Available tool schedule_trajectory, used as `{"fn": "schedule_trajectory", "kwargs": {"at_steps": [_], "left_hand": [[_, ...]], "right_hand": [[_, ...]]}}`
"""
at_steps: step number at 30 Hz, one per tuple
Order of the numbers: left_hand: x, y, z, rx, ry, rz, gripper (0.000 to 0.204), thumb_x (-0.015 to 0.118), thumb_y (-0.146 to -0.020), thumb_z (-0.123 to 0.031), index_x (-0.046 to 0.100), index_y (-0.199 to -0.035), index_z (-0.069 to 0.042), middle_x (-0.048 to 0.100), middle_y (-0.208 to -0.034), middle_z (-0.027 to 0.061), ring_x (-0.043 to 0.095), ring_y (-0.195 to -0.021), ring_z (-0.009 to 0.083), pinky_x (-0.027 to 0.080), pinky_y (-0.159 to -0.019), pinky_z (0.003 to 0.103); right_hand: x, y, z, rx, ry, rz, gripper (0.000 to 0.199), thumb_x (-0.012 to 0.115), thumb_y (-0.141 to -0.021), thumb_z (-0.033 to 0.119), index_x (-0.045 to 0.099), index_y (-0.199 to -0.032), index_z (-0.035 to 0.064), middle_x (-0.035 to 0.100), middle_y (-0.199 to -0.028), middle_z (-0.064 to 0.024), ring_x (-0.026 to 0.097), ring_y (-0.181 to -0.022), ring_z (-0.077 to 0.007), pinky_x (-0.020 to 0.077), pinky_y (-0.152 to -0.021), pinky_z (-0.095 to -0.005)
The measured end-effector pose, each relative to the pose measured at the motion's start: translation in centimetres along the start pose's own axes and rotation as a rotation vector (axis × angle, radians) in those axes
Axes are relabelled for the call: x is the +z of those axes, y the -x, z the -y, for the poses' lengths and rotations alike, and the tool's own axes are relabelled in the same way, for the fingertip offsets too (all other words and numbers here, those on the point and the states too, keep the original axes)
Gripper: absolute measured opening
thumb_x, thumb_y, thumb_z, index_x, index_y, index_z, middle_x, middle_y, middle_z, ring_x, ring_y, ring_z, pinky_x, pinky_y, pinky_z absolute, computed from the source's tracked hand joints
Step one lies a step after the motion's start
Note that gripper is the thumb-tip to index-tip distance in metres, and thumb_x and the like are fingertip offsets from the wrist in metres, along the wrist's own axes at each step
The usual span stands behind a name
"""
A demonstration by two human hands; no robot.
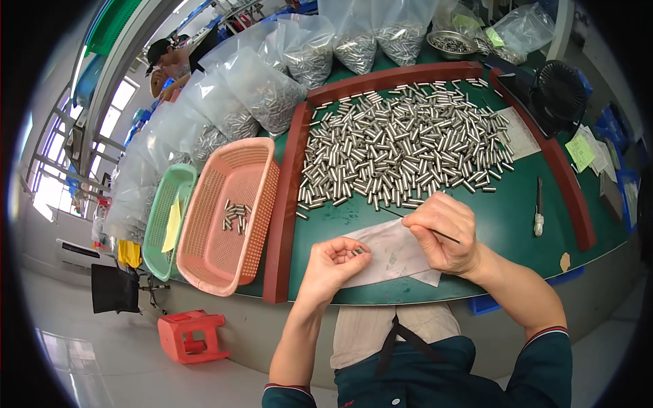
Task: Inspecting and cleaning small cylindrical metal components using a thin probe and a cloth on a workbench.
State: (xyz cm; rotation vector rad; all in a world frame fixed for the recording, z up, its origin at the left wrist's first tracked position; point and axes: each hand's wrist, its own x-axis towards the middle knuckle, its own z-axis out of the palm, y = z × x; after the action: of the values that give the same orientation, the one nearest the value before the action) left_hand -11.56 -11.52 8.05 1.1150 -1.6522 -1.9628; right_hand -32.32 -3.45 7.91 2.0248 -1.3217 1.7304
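Two bent forearms (297,343) reach over the near edge of a green workbench (507,221), and we see the hands close to each other but not touching. The left hand (337,264), palm turned inward and fingers curled, is pinched on a small metal cylinder (358,251) at the left end of a pale cloth (391,258). The right hand (443,230), raised over the cloth's right side, is closed around a thin dark rod (450,238), its far tip slanting toward the heap, clear of the cylinder. Off to the left, a pink basket (253,253) holds a small cluster of cylinders (236,216); past the cloth, a great heap of loose cylinders (401,143) covers much of the bench. Judging by those two lots, we put the work at an early stage, with far more left than done, though we cannot tell which pieces are finished. Bulging clear bags (269,98) of metal pieces line the back.
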Motion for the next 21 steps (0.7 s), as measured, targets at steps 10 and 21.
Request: {"fn": "schedule_trajectory", "kwargs": {"at_steps": [10,21], "left_hand": [[-0.1,-0.6,0.5,0.034,0.041,0.026,0.009,0.069,-0.080,-0.002,0.066,-0.088,0.001,0.060,-0.072,-0.0044,0.049,-0.058,-0.0019,0.035,-0.051,0.013],[0.5,-1.2,1.6,0.055,-0.052,-0.061,0.012,0.074,-0.076,-0.006,0.064,-0.077,0.001,0.057,-0.065,-0.0055,0.045,-0.057,-0.0008,0.036,-0.050,0.016]], "right_hand": [[0.0,-0.2,0.0,-0.003,-0.007,0.028,0.007,0.066,-0.076,-0.003,0.063,-0.080,0.0013,0.060,-0.067,-0.0068,0.054,-0.055,-0.0215,0.0401,-0.047,-0.0301],[0.6,0.8,1.8,-0.147,-0.279,0.131,0.007,0.062,-0.086,0.010,0.059,-0.086,0.0035,0.062,-0.073,-0.0065,0.059,-0.060,-0.0206,0.0441,-0.050,-0.0293]]}}
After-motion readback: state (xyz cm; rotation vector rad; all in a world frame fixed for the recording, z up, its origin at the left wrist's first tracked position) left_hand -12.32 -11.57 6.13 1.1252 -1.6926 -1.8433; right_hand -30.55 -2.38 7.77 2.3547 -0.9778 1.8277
